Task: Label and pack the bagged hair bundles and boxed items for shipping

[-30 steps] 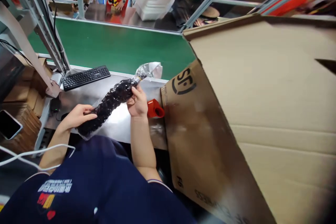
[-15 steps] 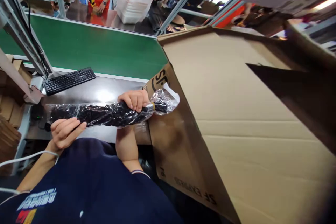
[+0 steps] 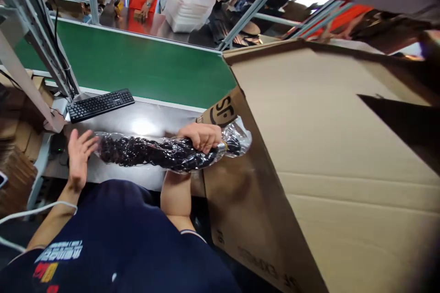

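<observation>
Cannot see the thumb of the right hand, closed round a long, dark, curly bundle in clear plastic above the grey metal table — since the earlier frame, have spread the left hand open beside its left end.

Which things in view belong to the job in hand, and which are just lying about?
Likely in the job:
Clear-wrapped dark bundle, gripped in the right hand; left hand open by its other end
Cardboard box alongside, possibly

Apparently just about:
Black keyboard
Green surface
Stacked white containers
</observation>
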### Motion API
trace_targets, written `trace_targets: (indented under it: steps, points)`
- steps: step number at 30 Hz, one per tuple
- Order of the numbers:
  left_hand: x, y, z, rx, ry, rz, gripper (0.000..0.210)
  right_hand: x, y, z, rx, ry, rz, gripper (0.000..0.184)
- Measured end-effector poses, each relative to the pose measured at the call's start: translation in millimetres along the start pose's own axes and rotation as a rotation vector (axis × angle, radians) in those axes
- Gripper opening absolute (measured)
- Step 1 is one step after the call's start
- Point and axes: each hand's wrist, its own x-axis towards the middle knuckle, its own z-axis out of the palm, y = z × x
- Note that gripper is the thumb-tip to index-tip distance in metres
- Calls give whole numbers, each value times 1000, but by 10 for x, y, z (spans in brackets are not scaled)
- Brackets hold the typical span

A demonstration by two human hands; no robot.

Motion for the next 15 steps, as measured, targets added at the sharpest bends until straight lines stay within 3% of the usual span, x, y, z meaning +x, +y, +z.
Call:
trace_targets:
  steps: [3, 5, 9, 12, 14, 15]
  points:
    - [72, 146, 110, -214, -79, -454, 81, -16, 1, -13, 617, -226, 100, 52]
    - [108, 187, 147, -232, -31, -566, 61, -37, 11, 9, 937, -298, 146, 54]
    - [119, 218, 151, -238, 124, -504, 40, -71, 8, 91, 1484, -432, 298, 45]
    - [79, 265, 154, -185, 172, -428, 34, -64, -60, 131, 1800, -506, 465, 31]
    - [47, 304, 168, -137, 197, -375, 31, -41, -153, 140, 1853, -497, 510, 28]
    - [33, 324, 177, -116, 210, -354, 30, -28, -213, 142, 1727, -493, 505, 27]
